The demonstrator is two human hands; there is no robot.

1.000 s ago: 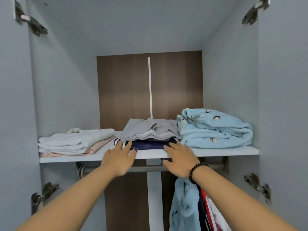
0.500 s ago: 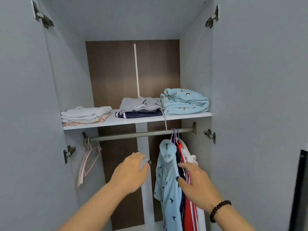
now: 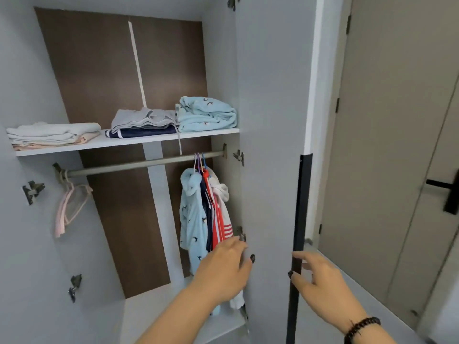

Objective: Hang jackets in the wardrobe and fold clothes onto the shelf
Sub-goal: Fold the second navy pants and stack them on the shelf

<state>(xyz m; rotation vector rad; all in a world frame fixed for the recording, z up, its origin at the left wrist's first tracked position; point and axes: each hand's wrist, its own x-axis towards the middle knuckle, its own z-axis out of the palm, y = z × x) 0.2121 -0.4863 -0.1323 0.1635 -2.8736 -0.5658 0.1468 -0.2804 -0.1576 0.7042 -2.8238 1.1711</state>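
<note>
Head view: we're facing the open wardrobe with both hands low in frame. Our right hand is at the outer edge of the right door, thumb and fingertips pinching the black edge strip near its lower part. Our left hand lies on the door's inner face, fingers relaxed and spread, holding nothing; whether the palm presses the panel we cannot tell.

Hung jackets sit on the rail at its right end, just above and to the left of our left hand; the fingers partly overlap their lower hems in view, contact unclear. Light-blue printed one is leftmost, then navy, red-striped, white.

Shelf above the rail carries three folded stacks, well above both hands: white-and-pink stack left, grey-over-navy stack centre, light-blue stack right, against the side wall.

Pink hangers hang bare at the rail's left end. Beaded bracelet on the right wrist. Beige door stands to the right.
</note>
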